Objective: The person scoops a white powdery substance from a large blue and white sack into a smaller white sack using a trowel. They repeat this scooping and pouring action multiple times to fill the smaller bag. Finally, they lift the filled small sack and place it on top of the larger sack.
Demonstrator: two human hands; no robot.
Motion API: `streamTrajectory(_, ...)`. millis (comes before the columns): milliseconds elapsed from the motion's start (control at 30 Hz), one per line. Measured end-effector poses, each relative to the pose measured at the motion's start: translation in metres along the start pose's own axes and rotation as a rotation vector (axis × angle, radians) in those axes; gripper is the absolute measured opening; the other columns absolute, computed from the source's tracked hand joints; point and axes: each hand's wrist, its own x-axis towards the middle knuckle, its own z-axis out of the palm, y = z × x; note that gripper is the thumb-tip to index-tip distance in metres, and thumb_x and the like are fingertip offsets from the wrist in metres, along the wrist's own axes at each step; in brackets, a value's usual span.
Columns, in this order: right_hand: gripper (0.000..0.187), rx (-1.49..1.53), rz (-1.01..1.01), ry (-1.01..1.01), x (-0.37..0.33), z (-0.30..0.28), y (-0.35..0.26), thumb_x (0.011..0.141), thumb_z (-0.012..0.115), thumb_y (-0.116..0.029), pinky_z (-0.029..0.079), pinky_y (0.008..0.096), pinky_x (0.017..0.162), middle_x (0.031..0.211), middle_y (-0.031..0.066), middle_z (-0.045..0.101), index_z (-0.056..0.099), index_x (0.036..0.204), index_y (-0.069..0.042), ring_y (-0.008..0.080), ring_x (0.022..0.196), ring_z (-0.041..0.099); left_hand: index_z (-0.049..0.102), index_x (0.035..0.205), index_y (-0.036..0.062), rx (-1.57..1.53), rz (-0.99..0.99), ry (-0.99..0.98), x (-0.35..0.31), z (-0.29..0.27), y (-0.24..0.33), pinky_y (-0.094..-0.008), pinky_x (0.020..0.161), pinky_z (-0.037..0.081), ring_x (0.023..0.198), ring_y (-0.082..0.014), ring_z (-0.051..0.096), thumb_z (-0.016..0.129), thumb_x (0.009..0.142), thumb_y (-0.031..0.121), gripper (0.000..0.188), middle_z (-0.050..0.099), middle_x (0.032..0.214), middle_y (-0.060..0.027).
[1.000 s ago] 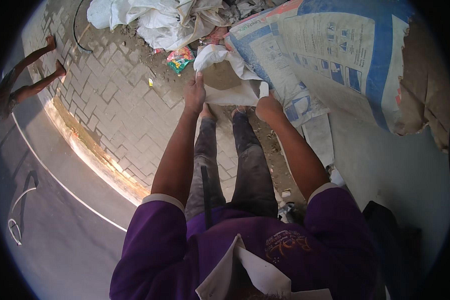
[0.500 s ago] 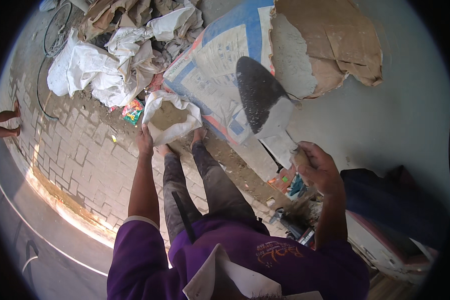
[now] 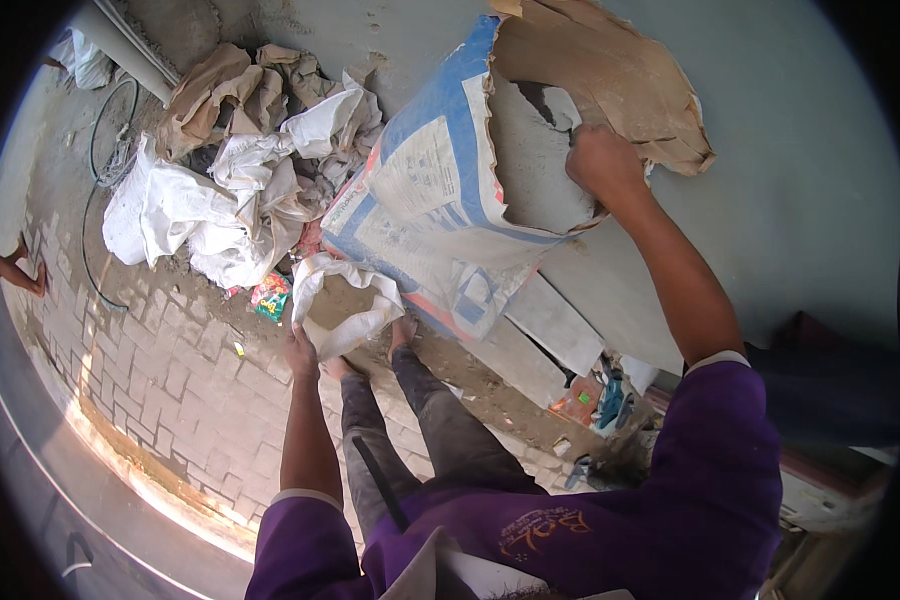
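Observation:
My right hand (image 3: 607, 165) is closed round the handle of a trowel (image 3: 561, 108) inside the torn mouth of a large blue-and-white paper bag (image 3: 408, 190). Grey powder (image 3: 526, 165) fills the bag's opening and covers part of the blade. Low on the left, my left hand (image 3: 302, 354) grips the rim of a small white sack (image 3: 362, 328), holding its mouth open. Greyish-brown material (image 3: 342, 302) shows inside that sack, which sits in front of my feet.
Crumpled white sacks (image 3: 185, 205) and brown paper (image 3: 210, 95) lie at the left, by a dark hose (image 3: 92, 235). A wall (image 3: 780, 150) stands on the right. Pale slabs (image 3: 555, 320) lie below the big bag. Another person's foot (image 3: 32, 278) shows far left.
My right hand has moved up and forward with the trowel, from in front of the big bag into its powder. My left hand stays on the small sack. The view has shifted slightly.

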Motion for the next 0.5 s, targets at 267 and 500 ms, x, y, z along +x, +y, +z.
streamTrajectory(267, 0.019, -0.187, -0.108, -0.05, -0.003, 0.005, 0.008, 0.078, 0.054, -0.008, 0.053, 0.0441, 0.075, 0.091, 0.0215, 0.066, 0.067, 0.09, -0.002, 0.0373, 0.086, 0.066, 0.057, 0.094, 0.002, -0.096, 0.066, 0.123, -0.01, 0.024, 0.024, -0.0304, 0.059, 0.039, 0.067, -0.0109, 0.044, 0.044, 0.1, 0.042, 0.043, 0.048, 0.077, 0.0001)
streamTrajectory(500, 0.029, -0.01, -0.112, -0.221, 0.001, 0.039, -0.023, 0.092, 0.051, -0.023, 0.051, 0.0484, 0.078, 0.087, 0.0266, 0.066, 0.066, 0.09, 0.002, 0.0407, 0.084, 0.066, 0.058, 0.126, 0.0066, 0.299, -0.14, 0.139, -0.014, 0.014, 0.044, -0.0481, 0.089, 0.046, 0.103, -0.0462, 0.059, 0.04, 0.097, 0.046, 0.052, 0.063, 0.105, -0.0309)
